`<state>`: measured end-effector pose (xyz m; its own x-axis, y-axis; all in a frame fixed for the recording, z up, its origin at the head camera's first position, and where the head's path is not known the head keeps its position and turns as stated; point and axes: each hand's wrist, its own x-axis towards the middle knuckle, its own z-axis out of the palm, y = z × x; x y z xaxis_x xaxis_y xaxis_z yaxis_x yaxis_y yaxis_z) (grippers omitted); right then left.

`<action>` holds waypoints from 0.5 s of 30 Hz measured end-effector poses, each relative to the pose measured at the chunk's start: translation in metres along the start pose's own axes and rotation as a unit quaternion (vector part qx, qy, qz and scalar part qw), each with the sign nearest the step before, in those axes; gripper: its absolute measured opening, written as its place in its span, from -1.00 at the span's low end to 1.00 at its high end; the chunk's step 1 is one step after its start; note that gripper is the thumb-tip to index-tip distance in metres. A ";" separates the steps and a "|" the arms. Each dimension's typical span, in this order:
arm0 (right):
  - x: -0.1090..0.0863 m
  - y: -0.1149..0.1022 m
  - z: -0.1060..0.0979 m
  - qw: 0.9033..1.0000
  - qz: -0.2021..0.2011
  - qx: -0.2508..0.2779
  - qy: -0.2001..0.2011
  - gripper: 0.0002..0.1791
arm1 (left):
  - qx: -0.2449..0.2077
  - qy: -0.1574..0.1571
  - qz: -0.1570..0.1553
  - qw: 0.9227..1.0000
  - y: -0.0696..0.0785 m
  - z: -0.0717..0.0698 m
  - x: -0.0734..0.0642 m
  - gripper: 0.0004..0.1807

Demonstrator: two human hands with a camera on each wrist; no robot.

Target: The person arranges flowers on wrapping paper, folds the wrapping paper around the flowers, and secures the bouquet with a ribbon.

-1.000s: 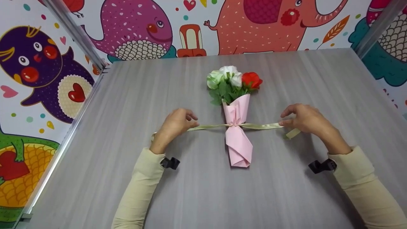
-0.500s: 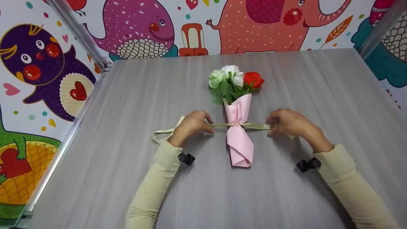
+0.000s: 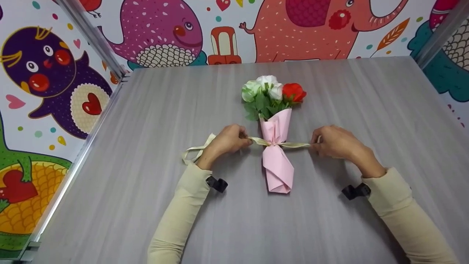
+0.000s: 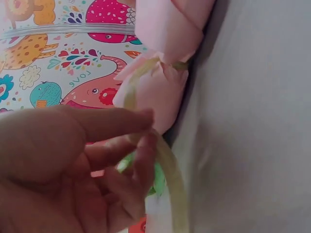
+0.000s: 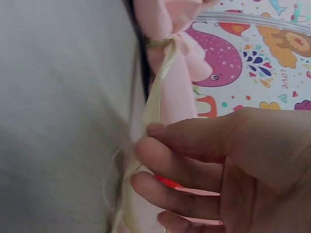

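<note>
A bouquet lies mid-table in pink wrapping paper, with white and pale green flowers and a red rose at its far end. Round the paper's narrow waist runs a pale yellow-green ribbon, one length reaching out to each side. My left hand pinches the left length between thumb and fingertips, close to the paper; its loose end loops beside the wrist. On the other side my right hand pinches the right length. In the right wrist view this ribbon runs from the waist down to thumb and forefinger.
The grey wood-grain table is bordered by cartoon-printed walls at the back and sides. A metal rail follows its left edge. A black camera sits at the left cuff, another black camera at the right.
Both hands have moved inward along the ribbon toward the bouquet, the left one farther. The left ribbon length now lifts near the paper, and its tail shows beside the left wrist.
</note>
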<state>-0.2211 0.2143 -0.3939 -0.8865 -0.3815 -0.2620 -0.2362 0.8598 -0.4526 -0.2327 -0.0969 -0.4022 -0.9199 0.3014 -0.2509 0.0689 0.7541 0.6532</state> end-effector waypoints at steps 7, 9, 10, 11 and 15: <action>-0.002 -0.003 -0.003 0.999 -0.025 -0.012 0.047 -0.86 | -0.078 0.018 0.040 0.996 0.003 0.000 0.001 -0.80; -0.001 -0.003 -0.002 0.998 -0.019 -0.003 0.061 -0.79 | -0.103 0.012 0.043 0.994 0.005 0.000 0.000 -0.78; -0.001 -0.004 -0.002 0.997 -0.015 0.004 0.070 -0.74 | -0.111 0.010 0.044 0.993 0.006 0.000 0.000 -0.77; -0.001 -0.004 -0.002 0.997 -0.009 0.012 0.081 -0.70 | -0.117 0.009 0.045 0.992 0.006 0.000 0.000 -0.77; 0.000 -0.007 0.002 0.990 0.016 0.041 0.134 -0.61 | -0.110 0.016 0.050 0.993 0.010 0.002 -0.001 -0.79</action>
<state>-0.2185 0.2081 -0.3920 -0.9695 -0.2405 -0.0470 -0.1822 0.8357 -0.5181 -0.2302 -0.0888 -0.3964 -0.9245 0.3476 -0.1566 0.0777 0.5740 0.8151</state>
